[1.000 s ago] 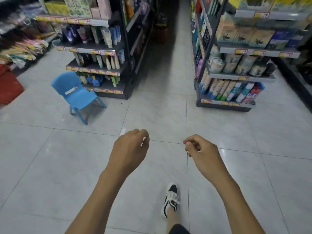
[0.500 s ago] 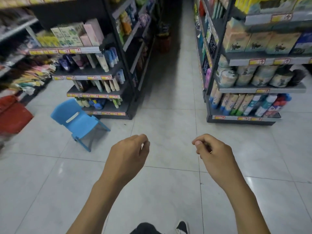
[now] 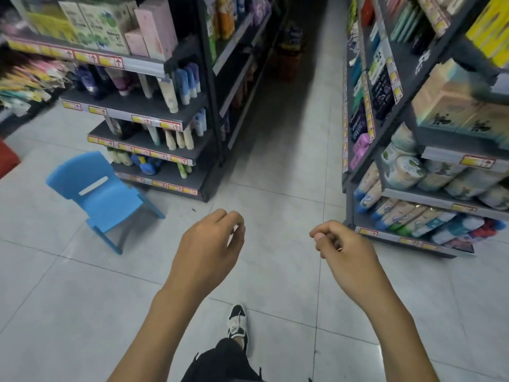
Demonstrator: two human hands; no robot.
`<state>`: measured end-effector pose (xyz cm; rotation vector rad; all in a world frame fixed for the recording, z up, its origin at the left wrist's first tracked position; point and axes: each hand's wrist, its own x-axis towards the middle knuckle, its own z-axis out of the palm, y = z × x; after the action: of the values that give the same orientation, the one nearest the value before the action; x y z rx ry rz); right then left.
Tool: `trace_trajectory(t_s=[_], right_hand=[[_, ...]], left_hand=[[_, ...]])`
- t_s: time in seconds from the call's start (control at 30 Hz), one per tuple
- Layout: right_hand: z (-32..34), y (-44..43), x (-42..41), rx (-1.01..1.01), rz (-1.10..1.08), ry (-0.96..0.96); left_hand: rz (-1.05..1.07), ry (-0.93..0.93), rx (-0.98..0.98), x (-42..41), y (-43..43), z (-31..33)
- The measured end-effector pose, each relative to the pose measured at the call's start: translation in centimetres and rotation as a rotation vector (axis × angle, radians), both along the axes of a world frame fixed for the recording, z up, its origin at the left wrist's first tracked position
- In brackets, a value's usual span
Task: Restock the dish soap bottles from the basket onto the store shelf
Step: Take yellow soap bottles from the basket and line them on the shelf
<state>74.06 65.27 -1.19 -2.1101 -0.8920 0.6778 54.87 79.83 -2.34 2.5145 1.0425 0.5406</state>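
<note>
Fingers (image 3: 236, 222) curl loosely before dark, stocked store shelf (image 3: 148, 106)

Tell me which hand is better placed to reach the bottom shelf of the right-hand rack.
Right, probably. The right hand hangs empty nearest that bottom shelf; the left hand, also empty, is farther off, toward the blue chair. No basket is in view.
</note>
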Motion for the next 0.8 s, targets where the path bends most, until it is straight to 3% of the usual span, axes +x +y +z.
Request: trace_trajectory(t_s=[0.4, 0.8], right_hand=[[0.7, 15.2, 12.5, 0.036, -0.104, -0.010], [-0.3, 28.2, 36.6, 0.109, -0.190, -0.025]], left_hand=[[-0.158, 0.009, 0.038, 15.4, 18.6, 1.4], [-0.224, 0.048, 0.137, 39.6, 32.3, 1.8]])
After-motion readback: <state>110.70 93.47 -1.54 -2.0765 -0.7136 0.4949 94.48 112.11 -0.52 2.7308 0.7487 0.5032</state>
